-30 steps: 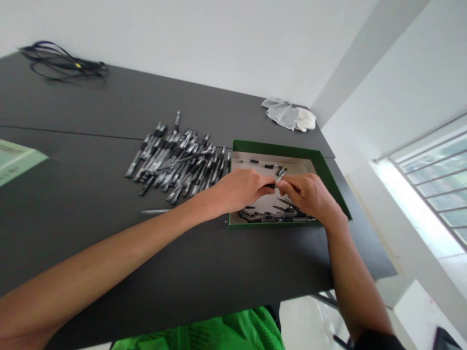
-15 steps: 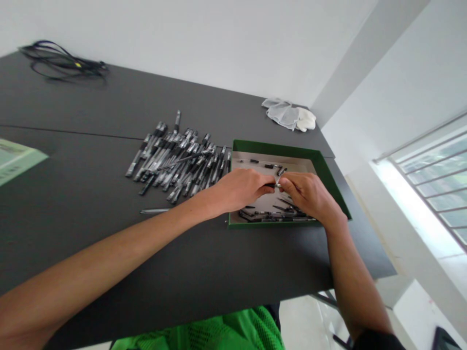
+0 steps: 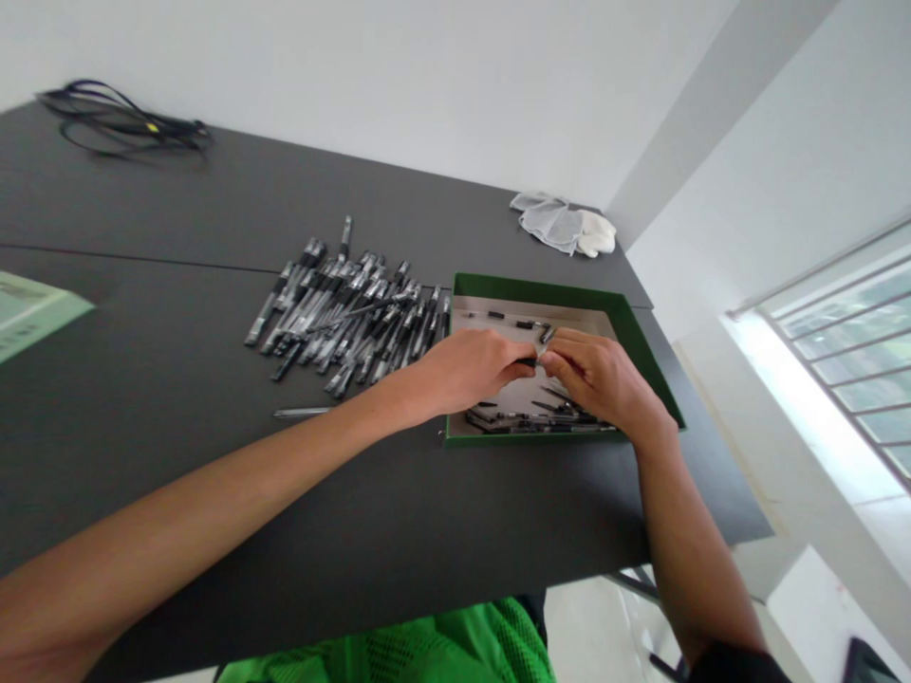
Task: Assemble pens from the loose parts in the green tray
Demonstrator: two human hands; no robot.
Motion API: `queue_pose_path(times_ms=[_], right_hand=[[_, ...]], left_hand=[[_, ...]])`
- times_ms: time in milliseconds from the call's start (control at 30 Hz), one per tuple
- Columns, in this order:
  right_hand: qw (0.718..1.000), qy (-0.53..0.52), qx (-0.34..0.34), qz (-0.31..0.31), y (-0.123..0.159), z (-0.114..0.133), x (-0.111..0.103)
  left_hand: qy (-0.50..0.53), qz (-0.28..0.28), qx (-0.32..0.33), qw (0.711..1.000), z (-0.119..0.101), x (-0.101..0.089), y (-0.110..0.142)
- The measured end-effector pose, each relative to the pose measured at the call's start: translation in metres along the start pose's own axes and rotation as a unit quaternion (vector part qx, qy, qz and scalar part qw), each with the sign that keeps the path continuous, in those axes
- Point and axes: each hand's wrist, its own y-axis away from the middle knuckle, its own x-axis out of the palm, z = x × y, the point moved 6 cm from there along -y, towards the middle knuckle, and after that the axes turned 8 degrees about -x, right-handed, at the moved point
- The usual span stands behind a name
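Over the green box (image 3: pixel 562 439), my left hand (image 3: pixel 478 368) and my right hand (image 3: pixel 598 375) meet fingertip to fingertip. My left hand is closed on a dark pen part (image 3: pixel 528 361), mostly covered by its fingers. The right hand pinches the other end of the same piece; a small pale bit shows between the two hands. Inside the box lie black pen caps (image 3: pixel 496 315) near the back and loose pen parts (image 3: pixel 541 422) along the front wall. Left of the box, a heap of clear and black pens (image 3: pixel 348 318) is spread on the table.
A single pen (image 3: pixel 301 412) lies in front of the heap. White gloves (image 3: pixel 562 228) rest at the back right, and a coil of black cable (image 3: pixel 120 123) at the back left. A pale green box (image 3: pixel 39 313) stands at the left edge of the dark table (image 3: pixel 370 560).
My right hand has shifted very slightly, its fingertips drawn a little closer to my left hand. The left hand, box and heap look unchanged.
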Motion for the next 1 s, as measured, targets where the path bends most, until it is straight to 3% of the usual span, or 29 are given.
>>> queue_pose_path(times_ms=[267, 1000], right_hand=[[1.0, -0.003, 0.01, -0.026, 0.0007, 0.0022, -0.0027], [1.0, -0.001, 0.028, -0.012, 0.0021, -0.0014, -0.002]], left_hand=[[0.006, -0.007, 0.004, 1.0, 0.0009, 0.0013, 0.0001], [-0.003, -0.005, -0.001, 1.0, 0.0004, 0.0002, 0.0001]])
